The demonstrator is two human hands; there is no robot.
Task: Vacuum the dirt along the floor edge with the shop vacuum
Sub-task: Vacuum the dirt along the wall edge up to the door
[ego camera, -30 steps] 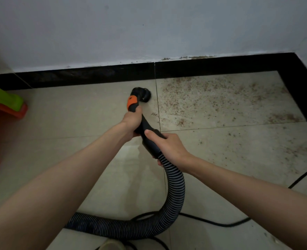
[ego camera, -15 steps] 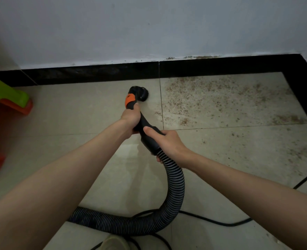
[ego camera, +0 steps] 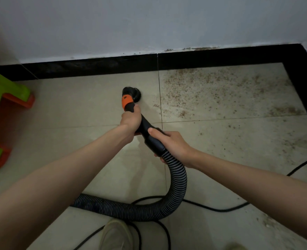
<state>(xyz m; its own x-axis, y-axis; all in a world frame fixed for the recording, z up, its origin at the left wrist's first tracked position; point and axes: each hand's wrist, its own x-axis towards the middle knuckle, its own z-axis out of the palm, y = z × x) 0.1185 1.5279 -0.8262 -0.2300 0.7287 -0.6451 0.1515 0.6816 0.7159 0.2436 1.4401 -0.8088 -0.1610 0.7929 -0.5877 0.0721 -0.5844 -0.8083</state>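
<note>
My left hand (ego camera: 131,121) is wrapped tight around the black plastic vacuum handle with the orange band (ego camera: 127,102), and my right hand (ego camera: 170,143) grips the fat black cuff lower down, thumb on top, fingers curled under it. The round black nozzle (ego camera: 131,92) sits on the pale floor tile (ego camera: 80,103), near the black strip at the foot of the wall (ego camera: 95,66), and the brown dirt (ego camera: 221,87) lies just to its right. The ribbed black hose (ego camera: 179,184) bends back past my pale shoe (ego camera: 115,235), over a thin black cord (ego camera: 212,207), with a green and orange plastic stool (ego camera: 6,91) far left.
</note>
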